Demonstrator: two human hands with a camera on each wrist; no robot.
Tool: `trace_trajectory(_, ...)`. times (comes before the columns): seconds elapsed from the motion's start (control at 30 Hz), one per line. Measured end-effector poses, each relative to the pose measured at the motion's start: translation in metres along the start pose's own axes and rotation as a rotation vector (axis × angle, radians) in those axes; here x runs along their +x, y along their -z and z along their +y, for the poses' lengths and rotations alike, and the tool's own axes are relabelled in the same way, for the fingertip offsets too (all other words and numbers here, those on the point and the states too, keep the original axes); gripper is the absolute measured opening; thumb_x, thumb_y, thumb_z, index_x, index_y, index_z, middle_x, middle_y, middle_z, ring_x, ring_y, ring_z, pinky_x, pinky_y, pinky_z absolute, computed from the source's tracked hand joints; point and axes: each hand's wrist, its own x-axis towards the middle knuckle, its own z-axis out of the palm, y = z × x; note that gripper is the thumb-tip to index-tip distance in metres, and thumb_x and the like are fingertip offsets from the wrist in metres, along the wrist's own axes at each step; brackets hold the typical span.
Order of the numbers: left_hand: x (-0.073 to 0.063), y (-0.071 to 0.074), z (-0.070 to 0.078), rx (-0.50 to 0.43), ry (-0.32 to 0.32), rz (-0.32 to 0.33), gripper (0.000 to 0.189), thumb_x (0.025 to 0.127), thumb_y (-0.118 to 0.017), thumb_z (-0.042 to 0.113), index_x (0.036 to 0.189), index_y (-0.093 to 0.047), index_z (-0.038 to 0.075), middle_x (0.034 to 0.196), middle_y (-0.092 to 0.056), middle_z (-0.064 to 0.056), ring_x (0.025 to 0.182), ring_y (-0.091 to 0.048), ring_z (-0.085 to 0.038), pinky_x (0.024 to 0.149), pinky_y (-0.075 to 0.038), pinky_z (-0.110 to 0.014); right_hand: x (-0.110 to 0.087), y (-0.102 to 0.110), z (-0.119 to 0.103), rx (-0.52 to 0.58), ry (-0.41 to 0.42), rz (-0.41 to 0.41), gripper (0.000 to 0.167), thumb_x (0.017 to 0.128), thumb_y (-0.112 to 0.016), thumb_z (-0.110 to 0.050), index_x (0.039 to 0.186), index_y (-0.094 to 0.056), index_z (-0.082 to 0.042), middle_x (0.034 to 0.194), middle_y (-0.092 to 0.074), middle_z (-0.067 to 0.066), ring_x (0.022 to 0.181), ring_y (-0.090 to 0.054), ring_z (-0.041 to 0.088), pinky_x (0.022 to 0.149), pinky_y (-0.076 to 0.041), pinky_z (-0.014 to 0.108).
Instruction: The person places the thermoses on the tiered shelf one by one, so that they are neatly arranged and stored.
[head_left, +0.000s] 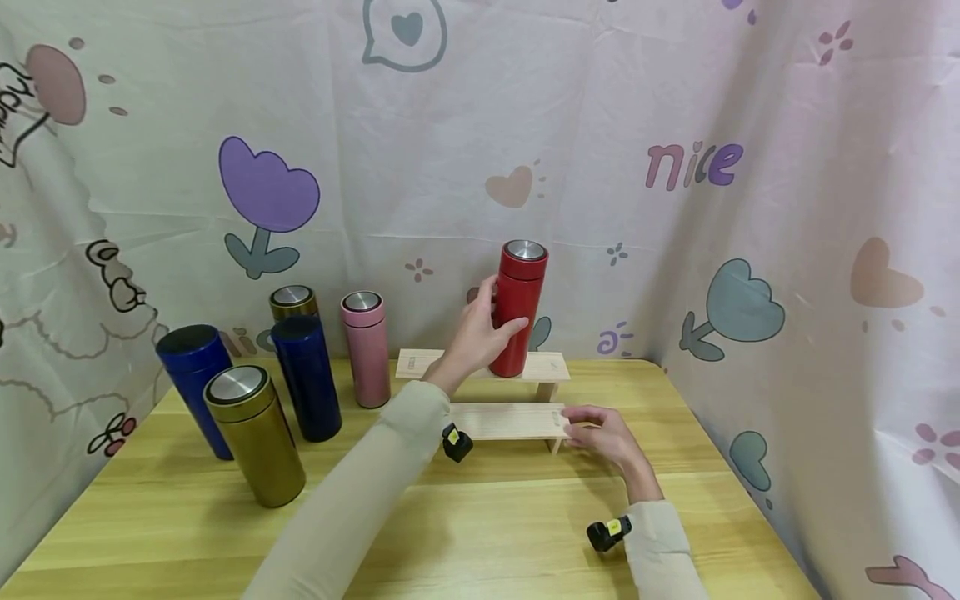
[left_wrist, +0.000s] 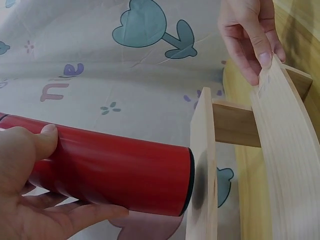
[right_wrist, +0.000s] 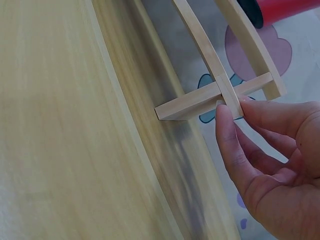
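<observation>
My left hand [head_left: 480, 337] grips a red thermos bottle [head_left: 520, 308] with a silver-topped lid, thumb on one side and fingers round the other. The bottle stands nearly upright at the upper step [head_left: 555, 367] of a small two-step wooden rack. In the left wrist view its dark base [left_wrist: 188, 182] is right by the board, with a shadow on the wood; whether they touch I cannot tell. With thumb and fingertips, my right hand [head_left: 603, 435] pinches the right end of the lower step [head_left: 502, 421]. The right wrist view shows that pinch on the board's end [right_wrist: 230, 100] closely.
Left of the rack stand a pink bottle [head_left: 365, 350], two dark blue bottles [head_left: 307, 383] [head_left: 198, 379], a gold bottle [head_left: 258, 446] in front and another gold one [head_left: 292, 302] partly hidden behind. A patterned curtain [head_left: 450, 167] hangs behind the wooden table [head_left: 480, 533].
</observation>
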Motion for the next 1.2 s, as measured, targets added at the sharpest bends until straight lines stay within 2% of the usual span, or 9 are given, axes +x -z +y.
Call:
trace_trajectory(0.37,0.014,-0.012,0.003,-0.003,-0.017,-0.015,0.08,0.097,-0.073,0.018,0.161,-0.024,0.014,0.153,-0.051,-0.013,0.14,-0.054,-0.031,0.116,-0.048,-0.052,0.0,0.0,-0.001,-0.004,-0.01,-0.004,0.037,0.095,-0.068,0.001,0.131,-0.062,0.011,0.128,-0.063,0.031,0.086,-0.069,0.015,0.084,-0.065,0.033)
trace_trajectory(0.6,0.016,-0.021,0.004,0.052,-0.035,-0.023,0.08,0.097,-0.073,0.019,0.16,-0.025,0.013,0.153,-0.052,-0.012,0.138,-0.054,-0.03,0.117,-0.047,-0.05,0.001,0.001,0.0,-0.002,0.009,-0.011,0.038,0.095,-0.068,0.002,0.132,-0.062,0.012,0.13,-0.062,0.031,0.086,-0.07,0.015,0.083,-0.065,0.032)
trace_trajectory(0.8,0.018,-0.028,0.001,0.055,-0.025,-0.036,0.082,0.098,-0.072,0.019,0.162,-0.022,0.012,0.155,-0.049,-0.012,0.14,-0.052,-0.03,0.118,-0.046,-0.051,0.001,0.001,0.0,0.004,0.007,-0.018,0.038,0.095,-0.068,0.002,0.132,-0.061,0.012,0.129,-0.062,0.031,0.086,-0.07,0.015,0.083,-0.065,0.032)
trace_trajectory(1.2,0.02,-0.033,-0.003,0.063,-0.019,-0.014,0.083,0.098,-0.072,0.021,0.162,-0.02,0.011,0.158,-0.047,-0.013,0.142,-0.051,-0.03,0.119,-0.045,-0.051,0.0,-0.001,0.001,0.012,0.002,-0.009,0.038,0.095,-0.068,0.002,0.131,-0.062,0.012,0.129,-0.063,0.03,0.086,-0.069,0.014,0.082,-0.065,0.03)
